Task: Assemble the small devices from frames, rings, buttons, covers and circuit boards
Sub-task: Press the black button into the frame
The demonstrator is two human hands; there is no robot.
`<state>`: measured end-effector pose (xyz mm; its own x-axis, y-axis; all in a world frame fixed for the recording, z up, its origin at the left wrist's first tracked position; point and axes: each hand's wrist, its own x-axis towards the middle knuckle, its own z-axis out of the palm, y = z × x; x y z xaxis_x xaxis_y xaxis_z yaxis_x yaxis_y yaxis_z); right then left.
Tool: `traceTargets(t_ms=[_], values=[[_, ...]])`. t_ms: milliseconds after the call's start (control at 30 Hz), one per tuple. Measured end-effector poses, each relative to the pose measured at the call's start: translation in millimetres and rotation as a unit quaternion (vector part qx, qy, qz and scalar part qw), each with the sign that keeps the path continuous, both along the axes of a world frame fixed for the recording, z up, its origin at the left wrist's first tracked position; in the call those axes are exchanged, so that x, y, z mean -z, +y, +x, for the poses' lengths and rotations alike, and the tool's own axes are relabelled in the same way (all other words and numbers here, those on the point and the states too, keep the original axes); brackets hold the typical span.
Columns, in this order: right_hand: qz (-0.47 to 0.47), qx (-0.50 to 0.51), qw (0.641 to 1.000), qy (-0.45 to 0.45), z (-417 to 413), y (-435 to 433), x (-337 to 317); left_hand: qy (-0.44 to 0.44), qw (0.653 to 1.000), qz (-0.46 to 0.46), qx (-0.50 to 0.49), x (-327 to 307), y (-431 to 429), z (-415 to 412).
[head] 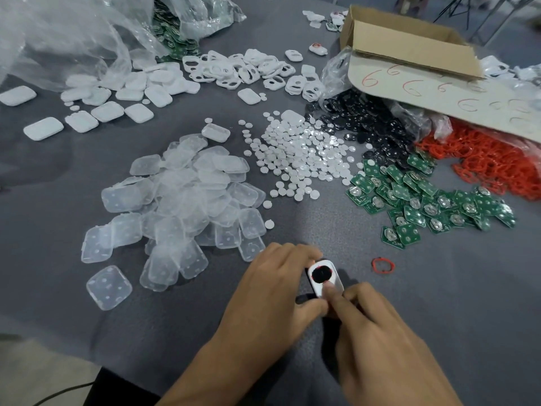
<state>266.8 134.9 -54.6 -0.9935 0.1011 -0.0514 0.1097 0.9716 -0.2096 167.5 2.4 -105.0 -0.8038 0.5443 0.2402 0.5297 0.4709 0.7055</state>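
right hand [377,326] index fingertip [330,288] presses 6 o'clock end of white oval plastic frame [325,262], other fingers curled; left hand [272,291] clamps its sides, 6 o'clock on grey table [439,288]. Risk: off-centre push could tilt round black button [321,273], squeezing red ring [313,279] out

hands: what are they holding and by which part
The left hand grips the white frame by one long side and its near end; the right hand only presses a fingertip on its near end.
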Motion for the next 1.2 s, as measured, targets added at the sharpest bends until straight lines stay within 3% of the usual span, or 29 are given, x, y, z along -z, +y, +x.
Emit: traceTargets(t_ms=[300, 467, 567, 900, 1200], values=[[-0.103, 0.080, 0.990, 0.056, -18, 3, -6, 0.011, 1.000, -0.007, 0.001, 1, 0, -1], [-0.106, 0.101, 0.988, -0.048, -47, 21, -18, 0.009, 1.000, 0.016, 0.004, 1, 0, -1], [-0.133, 0.110, 0.983, -0.064, -52, 22, -19, 0.008, 1.000, 0.020, 0.007, 1, 0, -1], [-0.269, 0.227, 0.936, 0.005, -38, 18, 0, 0.004, 1.000, 0.017, 0.003, -2, -1, 0], [-0.230, 0.183, 0.952, 0.090, -30, 18, -18, -0.002, 1.000, 0.004, 0.015, -6, -3, 1]])
